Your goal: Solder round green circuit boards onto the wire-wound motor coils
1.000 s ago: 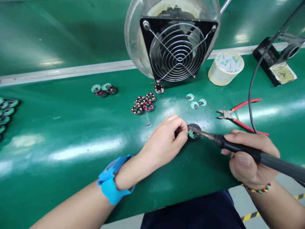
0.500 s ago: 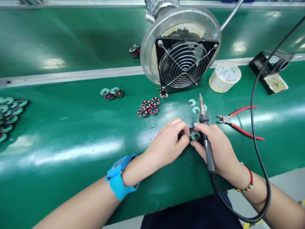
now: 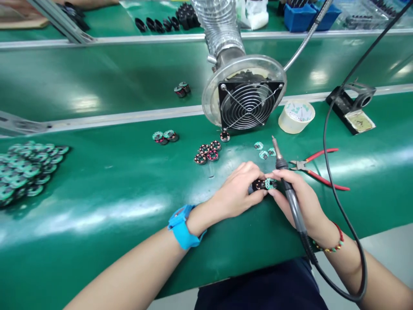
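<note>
My left hand (image 3: 240, 189) is closed, thumb and fingers around a small copper-wound motor stator (image 3: 258, 185). Against the stator's right side sits a round green circuit board (image 3: 270, 184), pinched by the thumb and forefinger of my right hand (image 3: 301, 200). That same hand also carries a soldering iron (image 3: 293, 200), its tip pointing up and away from the parts. Whether board and stator are joined I cannot tell; fingers partly cover both. Beyond my hands lie three loose round circuit boards (image 3: 263, 154) and several bare stators (image 3: 206, 153).
A fume extractor fan (image 3: 248, 105) overhangs the bench's back. Right of it are a tape roll (image 3: 296, 117), a soldering iron stand (image 3: 351, 107) and red-handled cutters (image 3: 318, 168). The iron's black cable (image 3: 335, 189) loops past my right arm. Board-topped stators (image 3: 29, 170) are heaped at left.
The view has tilted up, showing more of the back shelf. Between my fingers, the stator now shows more clearly left of the board. The soldering iron leans further left at its tip.
</note>
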The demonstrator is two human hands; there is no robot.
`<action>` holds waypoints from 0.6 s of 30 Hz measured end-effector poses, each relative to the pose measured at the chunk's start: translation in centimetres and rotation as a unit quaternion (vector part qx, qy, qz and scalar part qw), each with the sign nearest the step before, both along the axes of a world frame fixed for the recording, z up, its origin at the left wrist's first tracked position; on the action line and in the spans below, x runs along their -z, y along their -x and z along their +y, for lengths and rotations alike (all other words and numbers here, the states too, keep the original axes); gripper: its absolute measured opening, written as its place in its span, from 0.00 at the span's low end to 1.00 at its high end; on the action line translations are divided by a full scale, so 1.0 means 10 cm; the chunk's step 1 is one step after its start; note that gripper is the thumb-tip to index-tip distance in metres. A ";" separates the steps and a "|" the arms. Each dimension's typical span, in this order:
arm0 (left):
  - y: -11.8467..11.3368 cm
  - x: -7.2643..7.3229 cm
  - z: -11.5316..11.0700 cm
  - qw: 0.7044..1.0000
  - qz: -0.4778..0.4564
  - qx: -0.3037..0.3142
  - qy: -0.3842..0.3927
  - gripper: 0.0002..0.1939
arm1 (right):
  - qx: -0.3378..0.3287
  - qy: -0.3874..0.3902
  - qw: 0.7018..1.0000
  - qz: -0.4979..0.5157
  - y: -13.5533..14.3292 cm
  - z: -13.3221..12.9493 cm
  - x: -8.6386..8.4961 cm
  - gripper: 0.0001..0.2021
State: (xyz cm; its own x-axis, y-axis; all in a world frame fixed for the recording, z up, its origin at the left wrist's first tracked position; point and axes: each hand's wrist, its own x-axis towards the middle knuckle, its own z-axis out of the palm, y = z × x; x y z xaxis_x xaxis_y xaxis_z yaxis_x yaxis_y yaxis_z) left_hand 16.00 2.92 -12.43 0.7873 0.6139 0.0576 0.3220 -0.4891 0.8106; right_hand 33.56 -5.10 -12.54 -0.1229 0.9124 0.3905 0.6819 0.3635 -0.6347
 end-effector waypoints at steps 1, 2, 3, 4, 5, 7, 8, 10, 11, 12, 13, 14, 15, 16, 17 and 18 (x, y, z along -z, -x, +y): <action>0.01 0.00 0.01 1.000 -0.004 0.000 0.001 0.04 | 0.003 0.004 1.000 0.011 -0.01 0.00 0.01 0.20; 0.02 -0.01 0.03 1.000 -0.008 -0.007 0.008 0.03 | 0.003 0.008 1.000 0.024 -0.01 0.00 0.02 0.20; 0.03 -0.02 0.04 1.000 -0.015 -0.015 0.022 0.03 | 0.002 0.011 0.999 0.037 -0.01 0.00 0.03 0.20; 0.05 -0.02 0.05 0.999 -0.024 -0.024 0.040 0.03 | 0.000 0.012 0.999 0.050 -0.01 0.00 0.03 0.20; 0.06 -0.03 0.06 0.997 -0.035 -0.033 0.058 0.03 | 0.000 0.010 0.998 0.063 -0.02 0.00 0.04 0.19; 0.07 -0.03 0.06 0.992 -0.062 -0.049 0.098 0.04 | 0.007 -0.002 0.996 0.084 -0.02 0.00 0.04 0.20; 0.07 -0.03 0.05 0.987 -0.080 -0.057 0.125 0.05 | 0.009 -0.012 0.996 0.088 -0.03 0.00 0.04 0.21; 0.05 -0.03 0.02 0.966 -0.122 -0.079 0.212 0.09 | 0.008 -0.038 0.996 0.082 -0.04 0.00 0.05 0.22; 0.04 -0.03 0.00 0.949 -0.141 -0.089 0.269 0.11 | 0.003 -0.049 0.996 0.073 -0.04 0.00 0.05 0.22; 0.02 -0.04 -0.02 0.927 -0.156 -0.098 0.326 0.13 | -0.005 -0.060 0.996 0.061 -0.05 -0.01 0.05 0.22; 0.01 -0.04 -0.04 0.903 -0.168 -0.108 0.380 0.15 | -0.014 -0.068 0.996 0.049 -0.05 -0.01 0.05 0.22; 0.01 -0.05 -0.06 0.879 -0.177 -0.116 0.428 0.17 | -0.021 -0.074 0.996 0.040 -0.06 -0.01 0.05 0.23; 0.00 -0.06 -0.08 0.856 -0.185 -0.124 0.468 0.18 | -0.029 -0.079 0.996 0.032 -0.06 -0.01 0.05 0.23; 0.00 -0.06 -0.09 0.834 -0.194 -0.132 0.500 0.19 | -0.037 -0.083 0.996 0.026 -0.06 -0.01 0.04 0.23; -0.01 -0.07 -0.10 0.815 -0.203 -0.137 0.524 0.20 | -0.044 -0.086 0.995 0.020 -0.06 -0.01 0.03 0.23; -0.01 -0.08 -0.12 0.801 -0.211 -0.142 0.542 0.20 | -0.048 -0.090 0.995 0.014 -0.06 -0.02 0.02 0.23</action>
State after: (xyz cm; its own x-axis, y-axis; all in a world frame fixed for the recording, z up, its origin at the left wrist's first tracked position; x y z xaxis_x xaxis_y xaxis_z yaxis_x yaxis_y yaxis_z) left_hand 16.08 1.75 -11.65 0.6584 0.6336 -0.4064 -0.1185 0.6205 0.7752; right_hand 34.13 -5.27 -12.74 -0.1938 0.8119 0.5506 0.6217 0.5358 -0.5712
